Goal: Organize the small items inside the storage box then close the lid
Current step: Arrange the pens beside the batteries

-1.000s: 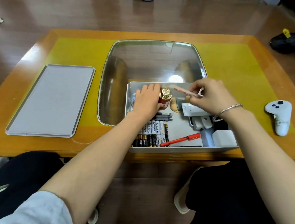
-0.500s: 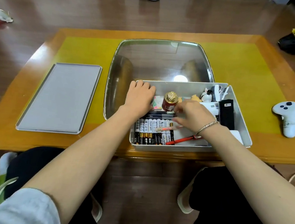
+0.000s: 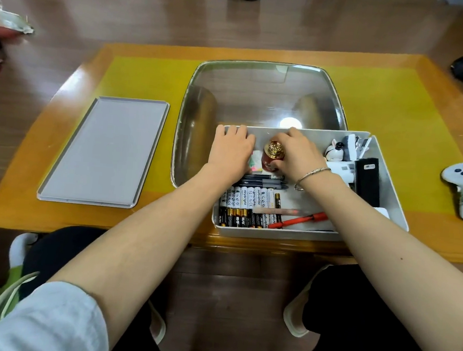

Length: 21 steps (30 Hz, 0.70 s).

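The right hand curls its fingers round the small red bottle with a gold cap, which stands upright near the far wall of the white storage box; the left hand rests flat, fingers straight, on the box floor just beside it. The bottle looks rigid, probably glass, smooth and top-heavy under its ornate cap, so holding the body low seems safer than the cap. Batteries, dark pens and a red pen lie nearer the person, and the grey lid waits well apart on the left.

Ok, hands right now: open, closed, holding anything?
Left hand: open, resting flat inside the box.
Right hand: fingers curled round the small red bottle.
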Tool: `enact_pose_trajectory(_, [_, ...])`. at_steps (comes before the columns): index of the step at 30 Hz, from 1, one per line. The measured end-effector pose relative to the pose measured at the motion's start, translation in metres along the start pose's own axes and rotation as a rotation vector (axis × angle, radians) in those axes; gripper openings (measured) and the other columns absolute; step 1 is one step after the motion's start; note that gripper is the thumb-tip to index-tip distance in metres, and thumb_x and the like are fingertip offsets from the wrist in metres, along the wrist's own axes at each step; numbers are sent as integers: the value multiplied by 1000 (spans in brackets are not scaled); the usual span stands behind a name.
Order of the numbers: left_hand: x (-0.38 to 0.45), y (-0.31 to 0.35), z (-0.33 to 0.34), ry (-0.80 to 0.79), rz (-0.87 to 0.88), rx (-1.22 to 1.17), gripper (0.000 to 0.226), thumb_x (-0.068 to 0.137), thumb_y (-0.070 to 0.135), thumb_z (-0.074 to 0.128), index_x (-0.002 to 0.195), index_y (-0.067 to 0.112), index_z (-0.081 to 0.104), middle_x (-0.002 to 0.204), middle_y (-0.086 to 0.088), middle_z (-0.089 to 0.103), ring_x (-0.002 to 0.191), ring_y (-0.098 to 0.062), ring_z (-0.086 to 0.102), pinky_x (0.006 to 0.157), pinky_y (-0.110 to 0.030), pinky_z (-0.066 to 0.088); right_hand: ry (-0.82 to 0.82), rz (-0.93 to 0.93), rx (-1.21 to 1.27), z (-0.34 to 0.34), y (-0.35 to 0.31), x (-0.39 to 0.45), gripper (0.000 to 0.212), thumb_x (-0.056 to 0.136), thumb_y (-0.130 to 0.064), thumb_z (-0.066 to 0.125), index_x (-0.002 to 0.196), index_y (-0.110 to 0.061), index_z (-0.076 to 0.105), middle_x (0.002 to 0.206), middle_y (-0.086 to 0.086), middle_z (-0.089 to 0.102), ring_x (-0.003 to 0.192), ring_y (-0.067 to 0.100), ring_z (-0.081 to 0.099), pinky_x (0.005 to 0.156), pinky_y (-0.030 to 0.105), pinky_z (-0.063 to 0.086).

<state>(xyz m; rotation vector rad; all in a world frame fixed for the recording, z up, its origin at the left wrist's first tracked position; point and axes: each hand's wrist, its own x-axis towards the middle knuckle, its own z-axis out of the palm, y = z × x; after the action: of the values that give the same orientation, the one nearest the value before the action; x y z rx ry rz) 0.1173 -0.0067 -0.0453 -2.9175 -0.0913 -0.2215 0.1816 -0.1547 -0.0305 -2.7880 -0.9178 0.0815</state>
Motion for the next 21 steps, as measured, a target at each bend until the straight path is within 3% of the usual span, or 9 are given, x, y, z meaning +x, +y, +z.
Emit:
enact_pose_trajectory(8, [-1, 2, 1, 18, 8, 29, 39, 83, 39, 64, 112, 15, 51, 115, -7, 52, 107, -26, 48, 89, -39, 33, 52, -78, 62, -11, 7, -17, 66, 74, -27, 77, 131, -17, 45, 126, 8, 42, 104, 30, 57, 82, 41, 51])
enact_pose_trajectory(12, [-2, 1, 1, 15, 17, 5, 43, 82, 41, 66, 113, 15, 51, 118, -7, 52, 109, -27, 47, 89, -39, 32, 109, -145, 123, -20, 10, -37, 53, 78, -24, 74, 125, -12, 52, 116, 10, 53, 102, 27, 56, 87, 38, 47])
enact_pose_trajectory(16, [-9, 1, -1, 16, 18, -63, 53, 80, 52, 66, 115, 15, 51, 117, -6, 52, 110, -27, 45, 90, -38, 33, -88, -202, 44, -25, 13, -56, 24, 82, -24, 69, 103, -13, 67, 96, 4, 68, 94, 22, 60, 84, 31, 44])
enact_pose_trajectory(21, [-34, 11, -3, 110, -84, -279, 37, 86, 38, 62, 115, 17, 54, 116, -4, 53, 107, -24, 44, 84, -33, 35, -344, -145, -19, -14, 11, -66, 18, 80, -24, 70, 97, -20, 70, 96, -3, 68, 92, 17, 60, 80, 27, 47])
